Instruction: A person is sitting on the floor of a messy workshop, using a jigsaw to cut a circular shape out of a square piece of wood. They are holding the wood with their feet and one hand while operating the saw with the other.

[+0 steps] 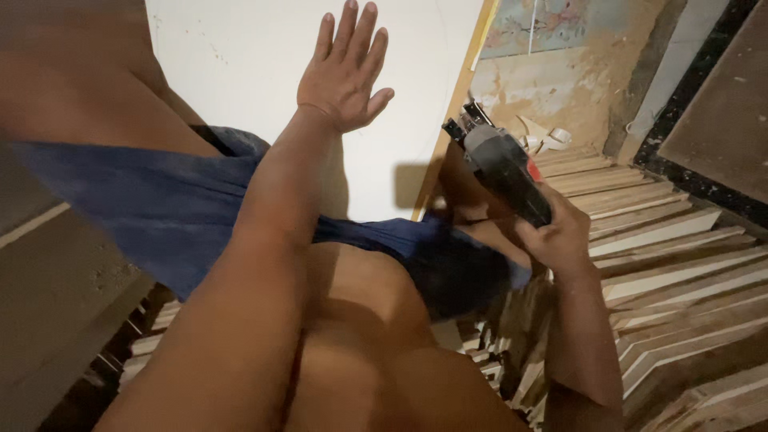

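My left hand (346, 68) lies flat, fingers spread, on a large white board (240, 56). Nothing is in it. My right hand (556, 232) grips a grey and black nail gun (504, 164) with a red mark, its nose against the board's wooden right edge (456, 104). My knees and blue shorts (160, 208) fill the lower middle of the view.
Many wooden strips (672, 240) lie stacked on the right and below my legs. A dusty floor with white scraps (548, 136) shows beyond the board. A dark panel (720, 104) leans at the far right.
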